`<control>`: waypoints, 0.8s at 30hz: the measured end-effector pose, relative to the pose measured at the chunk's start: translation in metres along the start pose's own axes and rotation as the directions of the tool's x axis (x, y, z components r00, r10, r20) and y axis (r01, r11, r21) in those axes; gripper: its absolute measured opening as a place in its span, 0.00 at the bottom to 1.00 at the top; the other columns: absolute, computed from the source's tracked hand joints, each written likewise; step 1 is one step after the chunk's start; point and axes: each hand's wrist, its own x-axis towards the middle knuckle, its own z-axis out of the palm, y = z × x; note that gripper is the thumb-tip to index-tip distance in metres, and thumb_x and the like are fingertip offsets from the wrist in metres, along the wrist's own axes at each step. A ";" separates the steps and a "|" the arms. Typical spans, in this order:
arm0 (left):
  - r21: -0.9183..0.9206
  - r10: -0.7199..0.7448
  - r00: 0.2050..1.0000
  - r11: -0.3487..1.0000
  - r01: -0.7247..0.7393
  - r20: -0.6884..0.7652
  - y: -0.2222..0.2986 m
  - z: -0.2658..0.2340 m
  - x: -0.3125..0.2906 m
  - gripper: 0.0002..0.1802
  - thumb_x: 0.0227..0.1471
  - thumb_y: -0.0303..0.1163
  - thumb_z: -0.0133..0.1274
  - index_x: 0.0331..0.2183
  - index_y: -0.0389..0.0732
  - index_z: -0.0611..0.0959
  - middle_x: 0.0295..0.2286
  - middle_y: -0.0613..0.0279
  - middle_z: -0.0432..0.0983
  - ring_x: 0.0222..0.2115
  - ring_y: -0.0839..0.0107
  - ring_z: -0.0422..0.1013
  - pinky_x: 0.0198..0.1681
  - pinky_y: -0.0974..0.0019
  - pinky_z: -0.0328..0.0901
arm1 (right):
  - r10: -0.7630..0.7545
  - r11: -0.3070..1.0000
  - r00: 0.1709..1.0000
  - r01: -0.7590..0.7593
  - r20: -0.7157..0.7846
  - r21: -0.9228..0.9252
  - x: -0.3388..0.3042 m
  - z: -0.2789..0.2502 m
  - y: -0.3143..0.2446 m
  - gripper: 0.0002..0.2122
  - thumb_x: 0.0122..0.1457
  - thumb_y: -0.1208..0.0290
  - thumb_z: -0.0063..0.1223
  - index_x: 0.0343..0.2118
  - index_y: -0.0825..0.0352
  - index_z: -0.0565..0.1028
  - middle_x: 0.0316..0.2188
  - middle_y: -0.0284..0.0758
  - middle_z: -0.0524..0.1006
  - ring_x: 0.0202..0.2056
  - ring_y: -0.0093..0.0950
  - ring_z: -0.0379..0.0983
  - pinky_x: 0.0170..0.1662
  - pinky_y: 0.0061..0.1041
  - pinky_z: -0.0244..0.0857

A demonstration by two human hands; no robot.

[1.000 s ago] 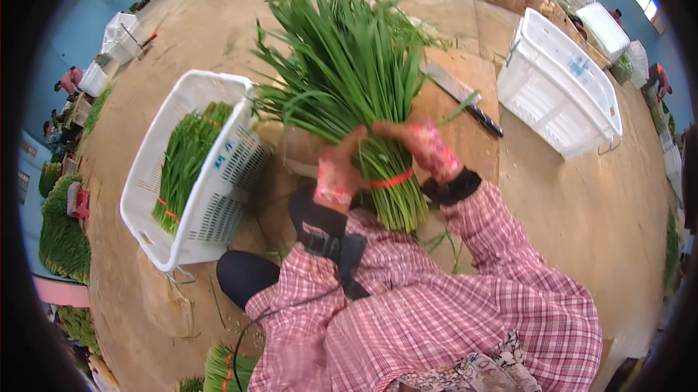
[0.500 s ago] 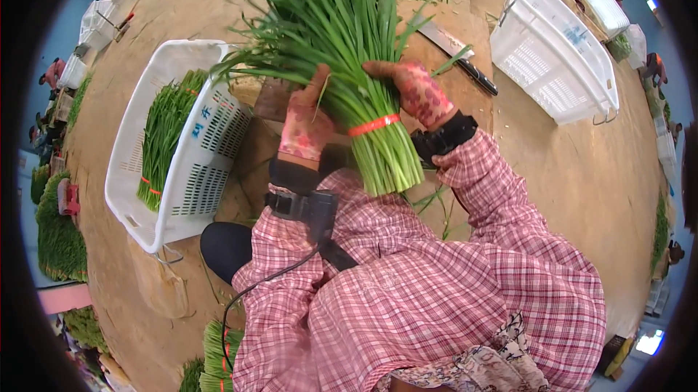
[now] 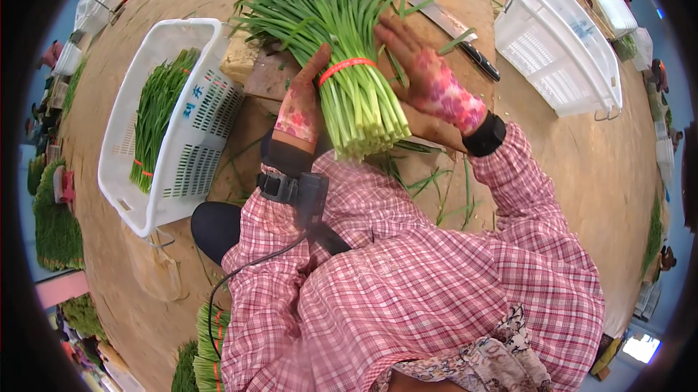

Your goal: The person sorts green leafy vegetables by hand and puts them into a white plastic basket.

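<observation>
A thick bunch of green chives (image 3: 367,112) stands tilted in front of me, pale cut ends toward me and leaves fanning away. An orange-red band (image 3: 347,66) circles its stems. My left hand (image 3: 299,105), in a pink patterned fingerless glove, grips the bunch from the left; its thumb shows, while the other fingers are hidden behind the stems. At the right side, my right hand (image 3: 440,79) is open, its fingers stretched out flat beside the leaves. A knife (image 3: 445,20) with a black handle lies just beyond that hand on a brown board (image 3: 454,0).
To the left, a white plastic crate (image 3: 173,207) holds a banded bunch (image 3: 161,116). Nested white crates (image 3: 549,54) stand at the right. Loose leaves (image 3: 432,180) litter the surface near my lap. More banded bunches (image 3: 209,352) lie at the lower left.
The bunch has tipped, its cut ends shifting up and left. My right hand has opened, going from gripping the stems to flat, spread fingers. My left hand stays on the left side.
</observation>
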 end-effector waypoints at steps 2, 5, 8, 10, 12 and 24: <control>-0.012 0.000 1.000 1.000 0.001 0.017 0.009 -0.006 0.005 0.20 0.55 0.45 0.54 0.41 0.38 0.79 0.36 0.57 0.79 0.34 0.65 0.76 0.40 0.64 0.72 | -0.144 0.988 0.985 0.148 -0.099 0.035 0.012 -0.001 -0.013 0.38 0.47 0.67 0.60 0.63 0.63 0.56 0.64 0.41 0.55 0.64 0.42 0.52 0.59 0.40 0.57; -0.013 -0.070 0.979 0.997 0.074 0.190 0.014 0.017 0.000 0.24 0.59 0.49 0.47 0.44 0.38 0.77 0.41 0.56 0.77 0.37 0.62 0.76 0.40 0.62 0.72 | -0.313 0.923 0.920 0.353 -0.237 0.152 0.029 -0.012 -0.009 0.38 0.44 0.70 0.64 0.61 0.63 0.58 0.62 0.41 0.58 0.63 0.42 0.53 0.61 0.39 0.55; 0.048 0.189 0.908 0.974 -0.223 0.373 0.032 0.026 -0.008 0.27 0.61 0.47 0.42 0.55 0.41 0.68 0.53 0.55 0.67 0.44 0.63 0.72 0.43 0.61 0.71 | -0.271 0.758 0.905 0.411 -0.328 0.507 0.064 -0.037 -0.012 0.37 0.41 0.70 0.70 0.56 0.64 0.64 0.55 0.40 0.67 0.61 0.37 0.58 0.62 0.36 0.54; 0.208 0.047 0.931 0.969 -0.130 0.363 0.045 0.033 -0.014 0.28 0.61 0.47 0.43 0.54 0.38 0.69 0.48 0.56 0.72 0.40 0.67 0.74 0.39 0.64 0.72 | 0.050 0.561 0.952 0.224 -0.302 0.797 0.072 -0.043 -0.019 0.31 0.42 0.71 0.70 0.51 0.67 0.68 0.47 0.40 0.74 0.50 0.29 0.70 0.54 0.28 0.64; 0.643 0.056 0.986 0.751 -0.146 0.159 0.064 0.037 -0.030 0.30 0.58 0.48 0.48 0.53 0.35 0.70 0.41 0.57 0.77 0.34 0.70 0.75 0.33 0.67 0.71 | 0.120 0.727 0.929 0.157 -0.349 0.669 0.084 -0.066 -0.029 0.29 0.43 0.72 0.69 0.50 0.68 0.69 0.43 0.40 0.77 0.46 0.27 0.73 0.51 0.25 0.67; 0.431 0.411 0.132 -0.845 -0.315 0.902 0.117 0.089 -0.085 0.43 0.32 0.44 0.73 0.49 0.39 0.73 0.40 0.59 0.78 0.42 0.68 0.75 0.45 0.63 0.70 | 0.042 0.568 0.956 0.217 -0.291 0.794 0.113 -0.122 -0.123 0.30 0.40 0.76 0.71 0.50 0.70 0.69 0.42 0.36 0.77 0.43 0.25 0.74 0.47 0.24 0.69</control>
